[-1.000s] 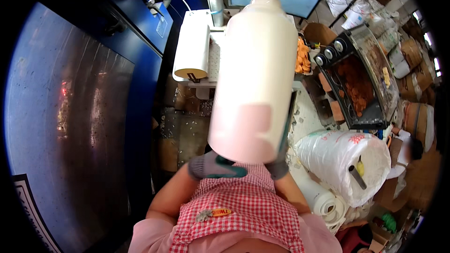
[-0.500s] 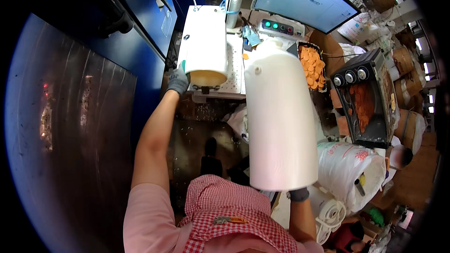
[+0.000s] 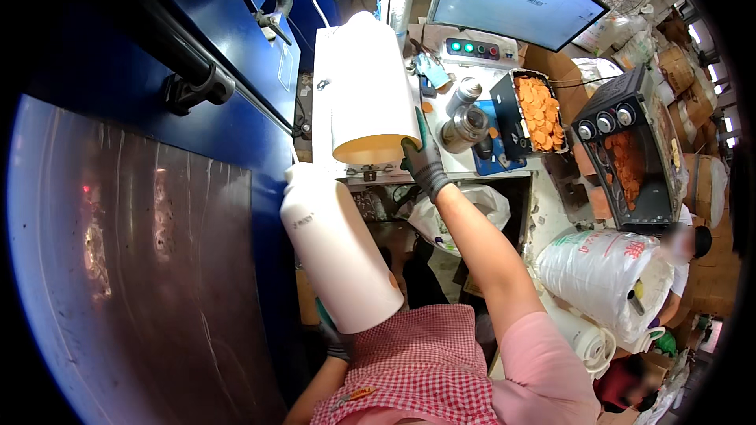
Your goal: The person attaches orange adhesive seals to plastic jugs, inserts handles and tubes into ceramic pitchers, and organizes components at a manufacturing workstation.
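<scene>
White bottle [image 3: 342, 260] is up in the air by the checked apron [image 3: 417, 354], tipped so its neck points up and a bit left. The gloved left hand [image 3: 337, 338] grips its low end, with most fingers hidden behind it. The second bottle [image 3: 370, 86] lies farther off, its yellowish open end facing the apron; its top is so bright it is hard to see. The gloved right hand [image 3: 428, 169] pinches the side of that open end, thumb by the rim. Small grey print on the first bottle is too blurry to read. Red and green writing shows on the plastic sack [image 3: 598, 267]. The right arm [image 3: 488, 252] reaches far out; only a bit of the left arm [image 3: 323, 382] shows.
</scene>
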{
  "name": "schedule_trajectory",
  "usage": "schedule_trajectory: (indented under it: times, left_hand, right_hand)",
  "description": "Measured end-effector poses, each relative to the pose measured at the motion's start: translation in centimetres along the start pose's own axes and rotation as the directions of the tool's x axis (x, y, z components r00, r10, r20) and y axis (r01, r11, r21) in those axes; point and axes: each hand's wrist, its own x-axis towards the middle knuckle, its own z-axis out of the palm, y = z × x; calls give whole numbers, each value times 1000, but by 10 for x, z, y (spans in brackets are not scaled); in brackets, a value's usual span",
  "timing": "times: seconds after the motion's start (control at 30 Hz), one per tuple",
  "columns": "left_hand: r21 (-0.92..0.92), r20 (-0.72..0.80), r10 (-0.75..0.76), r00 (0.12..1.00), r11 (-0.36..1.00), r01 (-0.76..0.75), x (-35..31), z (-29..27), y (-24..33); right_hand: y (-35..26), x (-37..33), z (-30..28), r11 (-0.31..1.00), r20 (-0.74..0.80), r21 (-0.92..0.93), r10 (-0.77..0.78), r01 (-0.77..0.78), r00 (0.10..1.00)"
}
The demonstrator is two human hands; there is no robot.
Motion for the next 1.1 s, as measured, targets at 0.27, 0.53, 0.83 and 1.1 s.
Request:
schedule_trajectory:
  times: [0.27, 0.53, 0.83, 1.1]
  left_hand:
    - [95, -48, -249, 967, 963, 252, -21, 18, -31]
    - [-4, -47, -385, 922, 923, 385, -18, 27, -48]
    - [227, -153, -179, 972, 951, 211, -26, 25, -53]
    - [165, -137, -307, 942, 930, 327, -34, 29, -72]
  right_hand:
    - [75, 10, 24, 897, -35, -443, -30, 12, 999]
    - [86, 9, 36, 814, -40, -579, 20, -39, 999]
    - [95, 9, 47, 889, -76, -455, 14, -47, 997]
    - [88, 6, 47, 917, -84, -398, -45, 8, 995]
